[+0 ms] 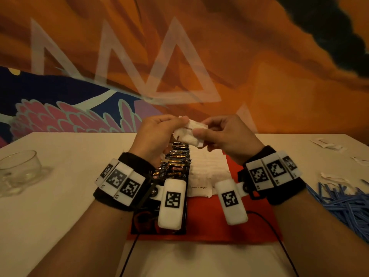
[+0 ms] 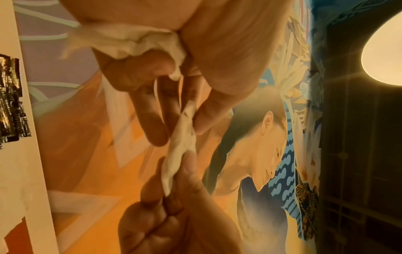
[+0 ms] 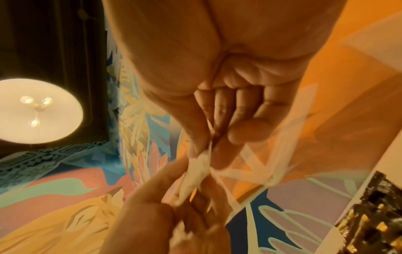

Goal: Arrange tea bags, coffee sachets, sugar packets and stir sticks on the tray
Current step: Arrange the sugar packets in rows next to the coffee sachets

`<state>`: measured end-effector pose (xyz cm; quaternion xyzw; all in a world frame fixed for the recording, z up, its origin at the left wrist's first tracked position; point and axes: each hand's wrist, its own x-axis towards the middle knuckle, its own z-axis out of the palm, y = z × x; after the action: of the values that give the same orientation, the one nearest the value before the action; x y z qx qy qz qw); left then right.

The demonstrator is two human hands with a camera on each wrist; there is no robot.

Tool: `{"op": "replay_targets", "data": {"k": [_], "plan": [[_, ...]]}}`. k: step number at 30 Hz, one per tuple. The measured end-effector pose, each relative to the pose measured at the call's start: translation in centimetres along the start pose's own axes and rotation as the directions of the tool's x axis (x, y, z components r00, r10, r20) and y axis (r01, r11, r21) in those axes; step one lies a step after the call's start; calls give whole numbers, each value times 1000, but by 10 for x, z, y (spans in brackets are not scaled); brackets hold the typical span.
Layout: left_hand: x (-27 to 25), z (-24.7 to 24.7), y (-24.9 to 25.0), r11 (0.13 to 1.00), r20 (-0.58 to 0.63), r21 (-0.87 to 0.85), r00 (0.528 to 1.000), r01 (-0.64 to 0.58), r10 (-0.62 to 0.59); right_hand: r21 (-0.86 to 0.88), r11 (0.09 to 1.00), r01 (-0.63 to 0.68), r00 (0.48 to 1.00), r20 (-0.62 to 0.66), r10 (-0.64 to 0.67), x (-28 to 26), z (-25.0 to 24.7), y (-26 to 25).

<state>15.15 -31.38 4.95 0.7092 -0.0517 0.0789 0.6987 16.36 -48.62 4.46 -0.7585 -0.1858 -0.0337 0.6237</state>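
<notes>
Both hands are raised above the red tray [image 1: 219, 218] and hold white sugar packets [image 1: 189, 136] between them. My left hand [image 1: 175, 126] grips a crumpled bunch of packets [image 2: 121, 39] in its palm and pinches one packet [image 2: 180, 142] at its fingertips. The other end of that packet [image 3: 195, 173] is pinched by my right hand [image 1: 203, 130] between thumb and fingers. On the tray lie a row of black coffee sachets [image 1: 177, 160] and, beside it, a row of white sugar packets [image 1: 207, 168]. Blue stir sticks [image 1: 343, 202] are heaped on the table at the right.
A glass cup [image 1: 20, 170] stands at the table's left edge. Loose white packets [image 1: 327, 144] lie at the far right. A painted wall rises directly behind the table. Black cables run from the wrist units over the tray's near edge.
</notes>
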Motion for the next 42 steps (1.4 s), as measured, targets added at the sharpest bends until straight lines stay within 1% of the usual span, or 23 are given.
{"op": "replay_targets", "data": {"k": [3,6,7,9,12,15,19,21,25,27,28,29,31,32,33,34,36,37,40,41,42], "plan": [[-3,3,4,996,10,74,999,52,-53,-52,992,-118,988,91,122,-4,-13,0],[-7,4,7,994,19,98,998,56,-58,-230,943,-241,958,101,270,-7,-26,13],[-8,3,9,995,26,91,998,48,-50,-315,907,-278,939,111,326,-9,-29,19],[-11,1,12,997,40,68,999,27,-30,-486,808,-332,893,115,435,-16,-33,30],[-14,1,16,999,48,50,999,1,-3,-633,676,-378,845,62,531,-21,-37,45],[-15,1,18,999,44,34,999,-9,8,-700,599,-389,821,31,570,-22,-35,50],[-15,0,18,1000,44,22,999,-21,20,-751,537,-385,808,7,589,-22,-28,53],[-14,-1,17,999,46,25,999,-27,25,-789,488,-374,802,-11,597,-23,-25,56],[-13,-3,17,999,42,33,999,-33,31,-925,288,-249,818,-42,573,-22,-17,56],[-12,-3,17,998,38,44,999,-35,33,-949,229,-214,831,-54,554,-20,-17,54],[-12,-3,17,998,36,46,999,-35,33,-952,228,-204,848,-55,527,-19,-17,53],[-12,-3,17,998,35,44,999,-33,31,-950,251,-186,876,-45,480,-20,-17,52],[-10,-3,17,999,32,36,999,-30,29,-933,344,-108,929,29,369,-22,-15,50],[-10,-4,17,999,31,32,999,-30,29,-918,392,-60,936,85,342,-24,-12,48],[-10,-3,16,999,31,28,999,-30,29,-905,424,-22,927,140,347,-26,-8,47],[-9,-3,16,999,32,23,999,-29,29,-900,435,5,909,186,373,-28,-5,46],[-8,-3,14,1000,35,9,999,-23,23,-910,413,37,876,228,425,-29,-1,48],[-7,-3,14,1000,33,0,999,-15,15,-915,401,39,870,229,437,-29,0,49],[-5,-5,14,996,42,-80,998,45,-41,-924,380,49,860,232,454,-27,1,48],[-4,-6,14,989,62,-124,996,75,-68,-927,371,55,862,231,451,-27,1,45],[-3,-7,14,980,87,-168,992,109,-96,-925,375,54,877,224,425,-26,2,39]]}}
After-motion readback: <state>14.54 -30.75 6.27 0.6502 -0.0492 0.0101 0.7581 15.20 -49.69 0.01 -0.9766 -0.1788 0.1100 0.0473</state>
